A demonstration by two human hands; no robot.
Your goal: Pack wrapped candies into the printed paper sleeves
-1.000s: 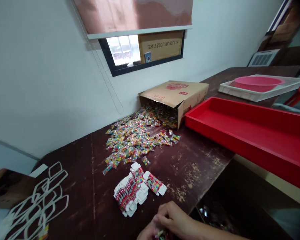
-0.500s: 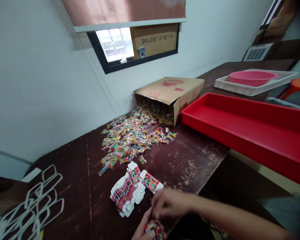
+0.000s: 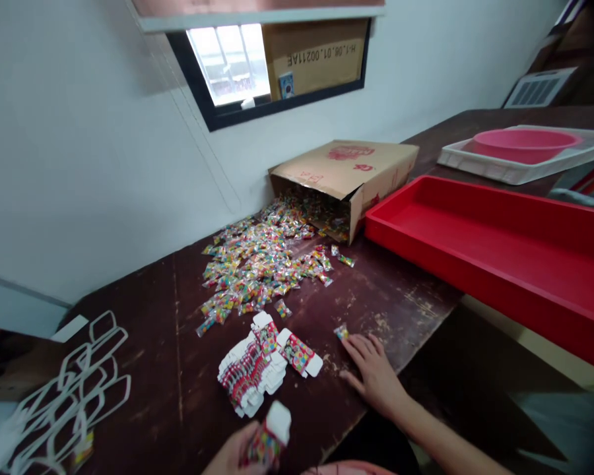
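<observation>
A small printed carton [image 3: 270, 435] sits folded in the left hand [image 3: 232, 455], fingers wrapped round it at the table's near edge. At about two o'clock from it, the right hand [image 3: 373, 369] lies flat and spread on the dark wooden table [image 3: 400, 310], holding nothing, its fingertips just beside a single candy packet [image 3: 341, 332]. At twelve o'clock from the carton lies a stack of flat cartons [image 3: 260, 369]. Beyond, a heap of candy packets [image 3: 257, 264] spills from a tipped cardboard box [image 3: 346, 175], a red tray [image 3: 499, 244] at its three o'clock.
</observation>
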